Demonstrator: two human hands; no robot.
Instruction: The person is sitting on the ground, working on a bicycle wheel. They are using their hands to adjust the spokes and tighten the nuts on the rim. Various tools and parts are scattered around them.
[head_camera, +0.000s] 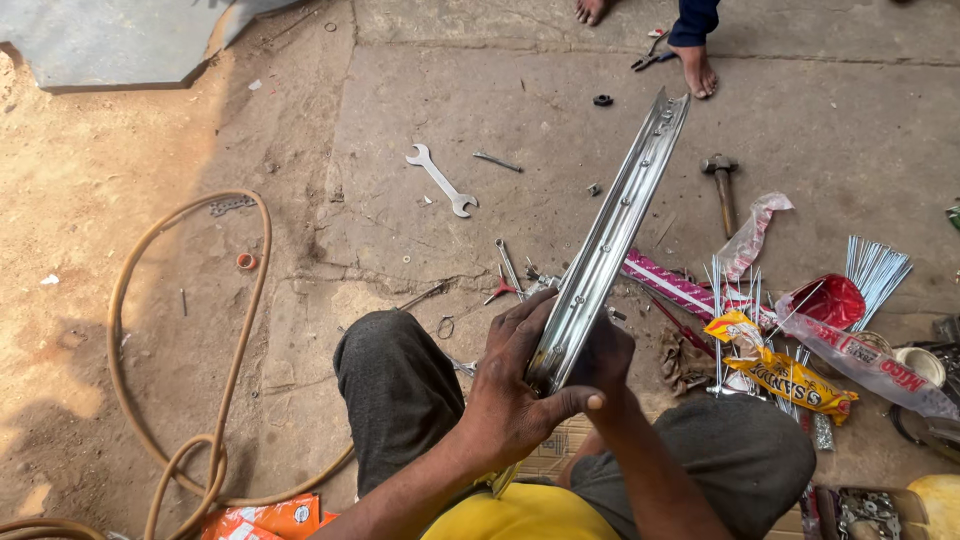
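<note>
Close in, both hands clamped on chrome wheel rim (600, 250) above the knees: left hand (515, 400) wrapped round near edge, thumb across; right hand (605, 355) behind, fingers curled on its far side. Rim edge-on, long axis running up and right, away from the grip. Beyond on concrete: double-ended spanner (440, 180), hammer (722, 185), spoke bundle (875, 265).

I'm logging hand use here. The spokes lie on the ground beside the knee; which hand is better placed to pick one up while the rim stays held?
Probably the right hand. The spokes lie on its side. The left hand wraps the rim from the far side and looks able to hold it alone.
</note>
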